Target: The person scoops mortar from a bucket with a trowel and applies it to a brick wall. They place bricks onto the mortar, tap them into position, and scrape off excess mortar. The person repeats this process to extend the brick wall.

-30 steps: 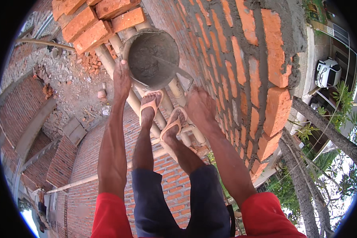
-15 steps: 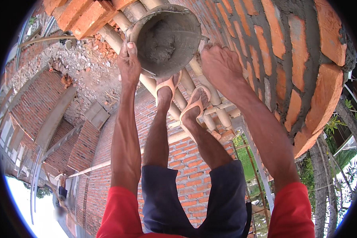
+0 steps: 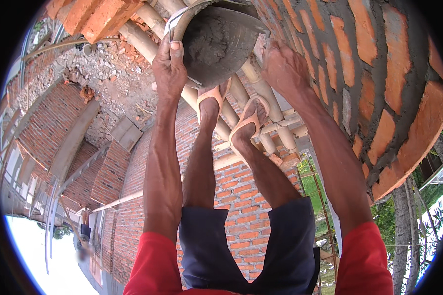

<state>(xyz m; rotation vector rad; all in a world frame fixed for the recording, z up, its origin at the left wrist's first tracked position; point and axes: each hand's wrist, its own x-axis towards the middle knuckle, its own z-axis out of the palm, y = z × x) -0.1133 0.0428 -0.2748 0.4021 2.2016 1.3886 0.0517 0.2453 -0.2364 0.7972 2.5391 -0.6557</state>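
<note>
A dark bucket [image 3: 178,28] holding wet grey mortar [image 3: 206,46] is tilted at the top of the view, above my feet. My left hand [image 3: 171,71] grips its left rim, thumb on the near side. Closed round a trowel's handle, my right hand [image 3: 286,69] is at the bucket's right side. The handle is mostly hidden by my fingers. The trowel's grey blade [image 3: 246,20] reaches leftward over the mortar inside the bucket. To the right of that hand rises a brick wall [image 3: 396,54] with grey mortar joints.
My sandalled feet stand on bamboo poles [image 3: 241,91] high above the ground. Several loose bricks [image 3: 106,22] are stacked at the upper left. Rubble [image 3: 101,73] covers the ground below. Another person [image 3: 83,233] is far off at the lower left.
The bucket is higher in the view and more tilted. The trowel blade has turned and shows a broader face over the mortar. Both hands keep their grip.
</note>
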